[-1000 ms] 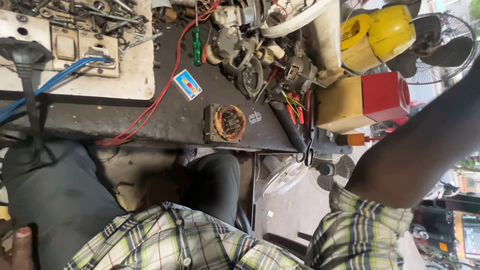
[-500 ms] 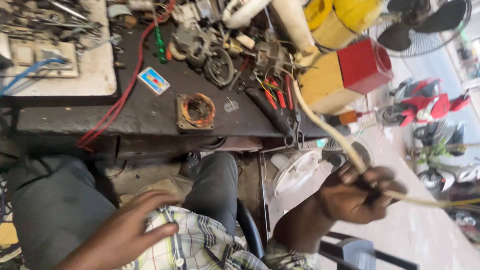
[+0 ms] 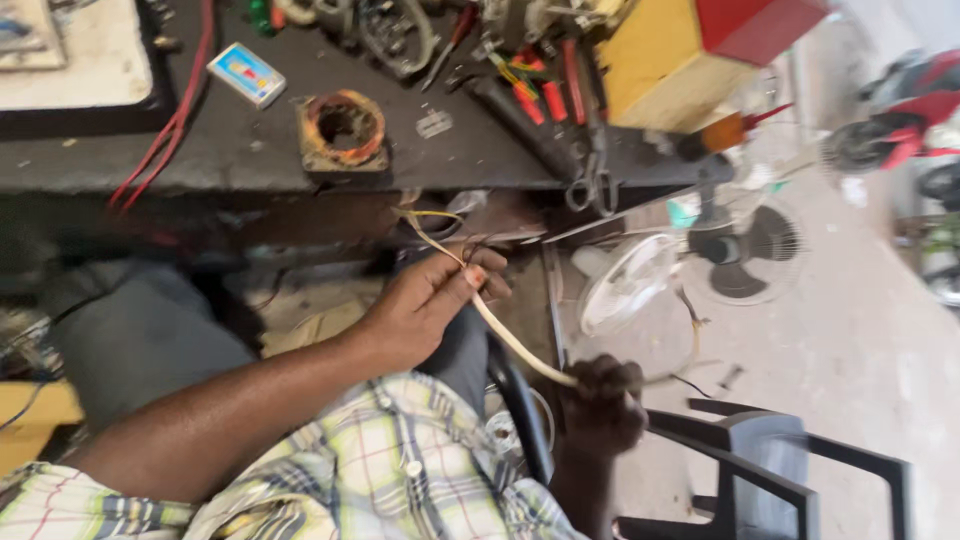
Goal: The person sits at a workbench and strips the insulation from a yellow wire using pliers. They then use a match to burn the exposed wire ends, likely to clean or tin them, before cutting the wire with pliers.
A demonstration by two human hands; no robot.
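Dark and cluttered, the surface is stretching across the top of my view, with a pale concrete floor running off to the right. No bins are showing; a yellow box with a red lid is sitting closed at the surface's far right, so I cannot tell what it is holding. My left hand is pinching a cream cable just below the surface edge, fingers clamped on it. My right hand is gripping the same cable lower down, fist closed around it. A copper coil is lying near the surface edge, beside a small blue box, red wires and scissors. A small fan is standing on the floor, and a dark plastic chair is crowding my right elbow.
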